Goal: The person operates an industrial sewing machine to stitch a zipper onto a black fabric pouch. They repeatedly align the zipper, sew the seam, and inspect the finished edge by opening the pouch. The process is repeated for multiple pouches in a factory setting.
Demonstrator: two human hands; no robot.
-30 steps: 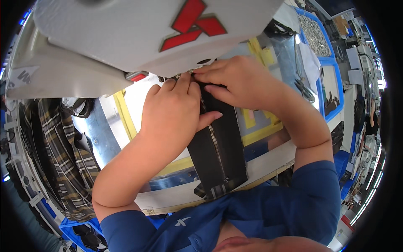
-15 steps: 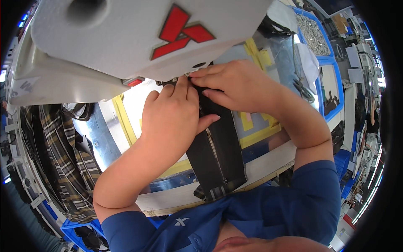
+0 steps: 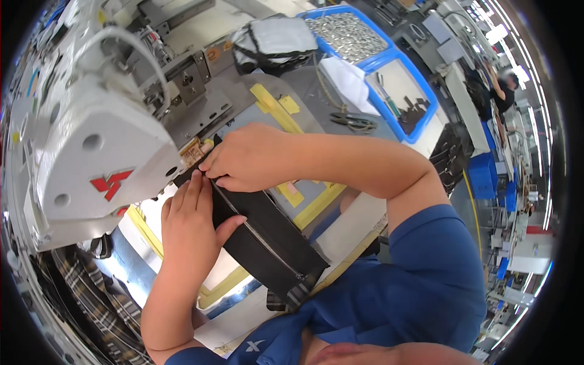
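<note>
Here the left hand (image 3: 188, 222) lies flat and open on a black fabric strip (image 3: 264, 240) with a zipper (image 3: 255, 231), while the right hand (image 3: 249, 159) pinches its far end just beside the sewing machine (image 3: 97, 158) head. Fingertips sit close to the needle area; a slip could skew the seam or catch a finger.

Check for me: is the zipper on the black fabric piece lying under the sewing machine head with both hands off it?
No, both the left hand and right hand press on the black fabric piece beside its zipper.
</note>
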